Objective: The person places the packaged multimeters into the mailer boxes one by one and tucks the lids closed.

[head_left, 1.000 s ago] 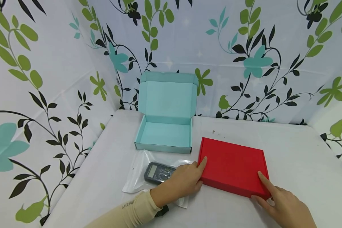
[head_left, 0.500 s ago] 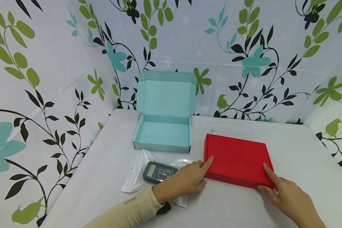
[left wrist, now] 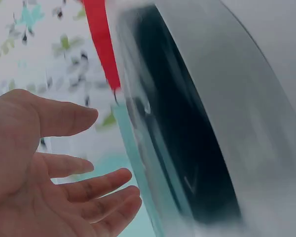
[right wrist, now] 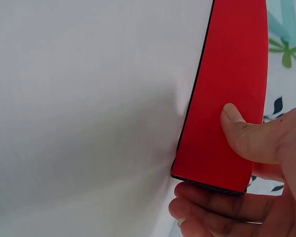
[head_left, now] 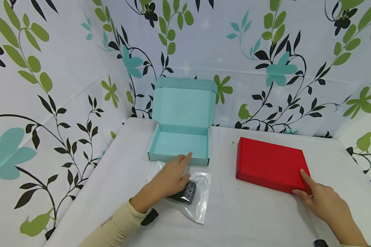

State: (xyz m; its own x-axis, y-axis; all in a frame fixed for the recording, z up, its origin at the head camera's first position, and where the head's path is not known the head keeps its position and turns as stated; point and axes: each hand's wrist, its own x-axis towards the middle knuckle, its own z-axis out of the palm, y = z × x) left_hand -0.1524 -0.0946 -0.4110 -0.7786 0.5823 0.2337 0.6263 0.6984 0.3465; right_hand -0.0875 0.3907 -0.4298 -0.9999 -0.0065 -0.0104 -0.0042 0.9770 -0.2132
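My right hand [head_left: 326, 202] grips the near right corner of a closed red cardboard box [head_left: 272, 164]. In the right wrist view the thumb [right wrist: 237, 131] presses the box's side, with the fingers bent around its end. My left hand [head_left: 170, 176] is over a clear plastic bag [head_left: 202, 178], its index finger pointing at the teal box's front edge. Inside the bag is a dark multimeter [head_left: 190, 192], partly hidden by that hand. The left wrist view shows the left hand's fingers [left wrist: 98, 185] loosely spread and holding nothing, beside the bagged multimeter [left wrist: 182, 108].
A teal cardboard box [head_left: 185, 106] stands behind the bag, lid raised, with nothing inside. All this is on a white-covered table [head_left: 235, 219]. A leaf-patterned cloth [head_left: 204, 41] hangs behind and at the sides.
The red box has shifted right and a little back, with the right hand still on its corner. My left hand has let go of its left side and moved left over the bag.
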